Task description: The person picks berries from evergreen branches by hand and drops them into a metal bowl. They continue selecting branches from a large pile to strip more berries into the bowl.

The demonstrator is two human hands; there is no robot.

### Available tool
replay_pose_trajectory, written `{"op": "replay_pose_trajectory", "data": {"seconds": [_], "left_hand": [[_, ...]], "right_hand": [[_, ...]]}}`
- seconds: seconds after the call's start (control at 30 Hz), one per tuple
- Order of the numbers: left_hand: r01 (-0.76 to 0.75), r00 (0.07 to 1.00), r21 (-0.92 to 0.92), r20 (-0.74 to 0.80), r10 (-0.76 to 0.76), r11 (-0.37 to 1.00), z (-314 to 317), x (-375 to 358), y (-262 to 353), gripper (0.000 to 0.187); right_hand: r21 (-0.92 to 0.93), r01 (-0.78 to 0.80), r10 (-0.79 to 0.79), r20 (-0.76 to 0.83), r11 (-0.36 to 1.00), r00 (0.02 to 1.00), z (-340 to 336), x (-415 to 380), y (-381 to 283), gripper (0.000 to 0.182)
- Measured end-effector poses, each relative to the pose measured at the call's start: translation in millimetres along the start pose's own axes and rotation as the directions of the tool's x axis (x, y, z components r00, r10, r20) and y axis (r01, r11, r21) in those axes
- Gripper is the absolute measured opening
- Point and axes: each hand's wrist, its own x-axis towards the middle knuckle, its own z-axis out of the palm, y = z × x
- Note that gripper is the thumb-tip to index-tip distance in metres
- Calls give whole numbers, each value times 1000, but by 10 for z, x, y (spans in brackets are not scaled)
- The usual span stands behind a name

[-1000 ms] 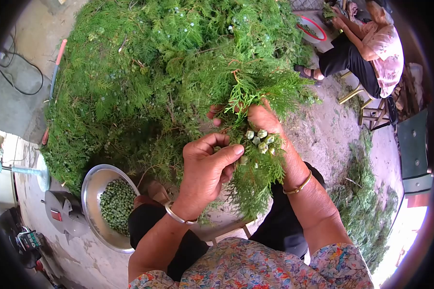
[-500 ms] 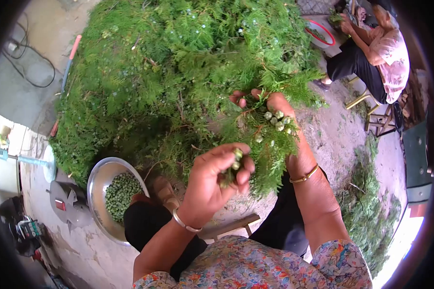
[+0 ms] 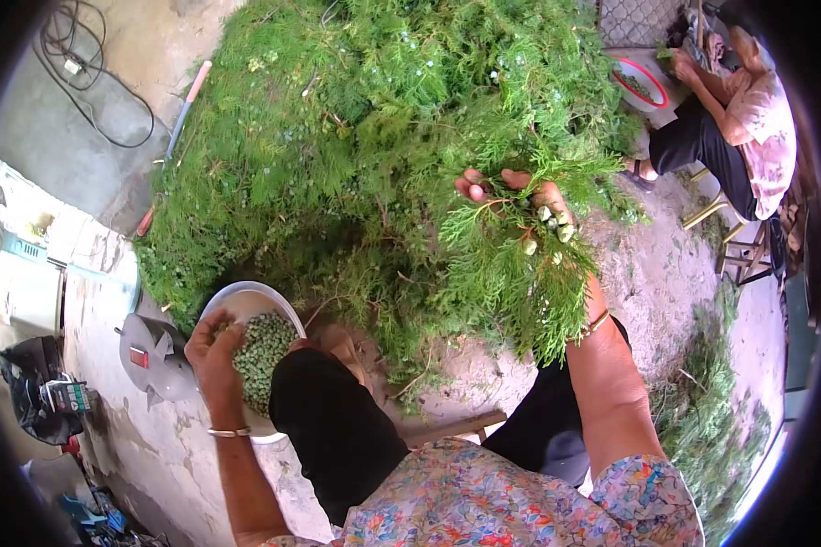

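In my right hand (image 3: 534, 189), fingers curled round its stem, is a leafy conifer branch (image 3: 520, 283). Flat green sprays hang from it over my wrist, and a few pale green cones (image 3: 556, 226) show among them. My left hand (image 3: 214, 356) is over the left side of a metal bowl (image 3: 287, 301), with its fingers bent together. Something greenish shows at the fingertips, probably picked cones; most of it is hidden by the fingers. Loose round green cones (image 3: 265, 356) lie heaped in the bowl, beside my left knee.
A big heap of cut conifer branches (image 3: 356, 137) spreads in front of me. At upper right a seated person (image 3: 748, 137) works beside a red-rimmed basin (image 3: 643, 87). A long-handled tool (image 3: 189, 108) lies at the heap's left edge, near a black cable (image 3: 91, 82). More greenery (image 3: 702, 410) lies right.
My left hand has moved down and left from beside the branch to the bowl, carrying cones. My right hand still holds the branch. The view has shifted a little to the left.
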Motion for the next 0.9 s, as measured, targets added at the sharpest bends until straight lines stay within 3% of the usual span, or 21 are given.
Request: {"op": "replay_pose_trajectory", "data": {"seconds": [0.03,0.07,0.1,0.13,0.17,0.23,0.27,0.3,0.37,0.43,0.5,0.53,0.57,0.63,0.67,0.73,0.77,0.83,0.87,0.9], "left_hand": [[-51,997,354,-41,70,934,-231,72,-234,28],[-56,996,354,-41,75,934,-410,53,-372,28],[-185,964,812,41,262,554,-559,9,-483,34],[-213,907,977,209,365,-30,-689,-12,-576,40],[-217,905,976,212,368,-29,-792,-13,-635,40],[-89,976,918,4,217,386,-919,37,-745,47],[-80,956,868,-72,284,489,-911,100,-851,40],[-82,957,866,-70,280,494,-760,108,-735,40],[-100,990,556,-26,137,825,-130,29,-136,29],[-185,975,233,165,149,955,582,-176,474,20],[-326,844,5,453,288,946,1095,-323,739,17],[-420,752,-49,541,378,906,1324,-365,817,15],[-504,641,-113,615,459,856,1528,-390,874,14],[-629,538,-151,624,567,763,1882,-386,857,17],[-625,536,-159,625,568,764,2007,-376,833,17],[-547,693,-48,534,484,836,2188,-354,765,22],[-541,693,-54,537,481,839,2226,-347,710,22],[-139,806,-280,525,273,950,2261,-343,631,27],[52,756,-309,633,165,950,2208,-323,618,29],[58,758,-306,633,157,950,2198,-332,573,29]], "right_hand": [[16,-7,7,-11,1000,1000,31,4,5,41],[-17,-10,9,-23,1000,1000,35,17,9,41],[-17,-6,6,-20,1000,1000,31,35,16,41],[16,-56,56,4,998,998,21,58,21,43],[47,-106,105,27,993,994,16,73,17,45],[71,-137,137,-8,988,990,41,91,-4,46],[77,-170,170,7,982,985,44,108,-13,45],[81,-207,206,23,975,978,51,126,-13,44],[-14,-170,171,6,985,985,88,139,13,43],[116,-236,232,53,965,971,120,129,40,42],[123,-263,257,66,957,964,103,152,70,42],[38,-143,142,37,989,989,160,109,121,42],[-53,-20,22,21,998,1000,231,55,158,42],[-84,15,-12,29,996,1000,316,-25,172,40],[-87,18,-14,38,996,999,293,-18,177,39],[-106,3,-1,19,994,1000,286,-5,171,36],[-110,3,-2,11,994,1000,256,36,147,36],[-143,-175,159,-116,974,980,200,142,102,36],[-177,-170,148,-131,969,980,213,127,115,36],[-175,-177,154,-135,969,979,226,132,134,36]]}}
